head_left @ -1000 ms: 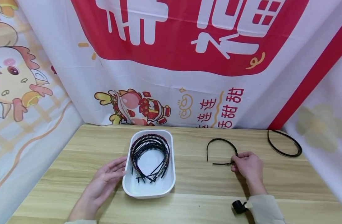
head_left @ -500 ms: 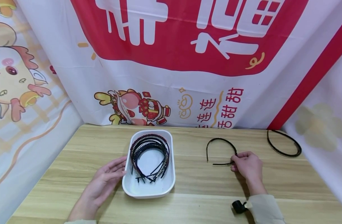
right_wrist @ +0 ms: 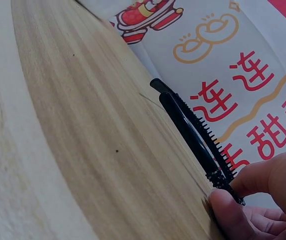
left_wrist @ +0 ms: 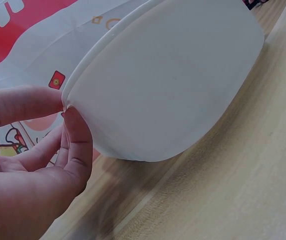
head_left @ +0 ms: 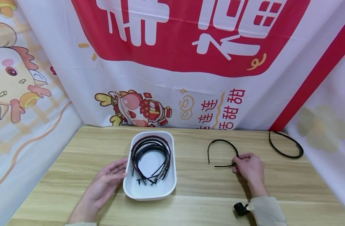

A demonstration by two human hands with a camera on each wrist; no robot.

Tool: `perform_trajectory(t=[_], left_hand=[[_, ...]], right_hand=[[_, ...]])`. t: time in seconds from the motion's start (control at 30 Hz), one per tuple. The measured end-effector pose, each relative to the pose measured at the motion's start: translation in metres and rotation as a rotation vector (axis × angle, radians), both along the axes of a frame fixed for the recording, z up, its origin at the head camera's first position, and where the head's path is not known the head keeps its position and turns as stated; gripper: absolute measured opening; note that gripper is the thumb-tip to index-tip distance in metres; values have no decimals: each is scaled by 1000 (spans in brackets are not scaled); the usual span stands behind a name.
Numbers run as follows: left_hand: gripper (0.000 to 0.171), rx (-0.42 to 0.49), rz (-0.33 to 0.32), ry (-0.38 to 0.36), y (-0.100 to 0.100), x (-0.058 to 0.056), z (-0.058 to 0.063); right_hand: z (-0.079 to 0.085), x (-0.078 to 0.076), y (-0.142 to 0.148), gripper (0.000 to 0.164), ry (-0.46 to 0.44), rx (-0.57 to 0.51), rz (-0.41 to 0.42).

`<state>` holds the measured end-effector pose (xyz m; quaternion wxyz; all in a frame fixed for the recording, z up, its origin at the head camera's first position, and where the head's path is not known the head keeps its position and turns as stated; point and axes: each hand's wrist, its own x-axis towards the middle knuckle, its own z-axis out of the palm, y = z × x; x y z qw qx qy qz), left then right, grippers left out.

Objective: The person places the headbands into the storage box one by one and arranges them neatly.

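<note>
A white plastic bin [head_left: 151, 194] stands on the table with several black toothed headbands [head_left: 152, 141] piled inside, some with dark red or sparkly trim. My left hand [head_left: 107, 182] is at its left side; in the left wrist view, thumb and curled finger pinch the bin's rim [left_wrist: 118, 27]. To the right, my right hand [head_left: 250, 168] holds a thin black headband [head_left: 226, 141] between thumb and fingers, near one end of its arc. The right wrist view shows this headband [right_wrist: 192, 132] with its comb teeth and small sparkly stones close to the fingertips.
Another black headband [head_left: 286, 154] lies at the table's back right, near the cloth wall. Printed red and white cloth [head_left: 189, 75] hangs behind the wooden table [head_left: 206, 207], and more cloth closes both sides. A small black device [head_left: 241, 208] is on the right wrist.
</note>
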<state>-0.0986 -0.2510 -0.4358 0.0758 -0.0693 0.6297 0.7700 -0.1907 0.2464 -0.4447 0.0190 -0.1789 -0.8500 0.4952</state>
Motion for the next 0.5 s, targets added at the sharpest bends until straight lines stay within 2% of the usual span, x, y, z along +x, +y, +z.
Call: perform_trajectory(t=[0.2, 0.5], left_hand=[[63, -6, -2, -7, 1, 1, 2], [64, -8, 1, -7, 1, 3, 3]], right_hand=[[8, 1, -6, 40, -5, -14, 13], [30, -2, -33, 40, 51, -60, 115]])
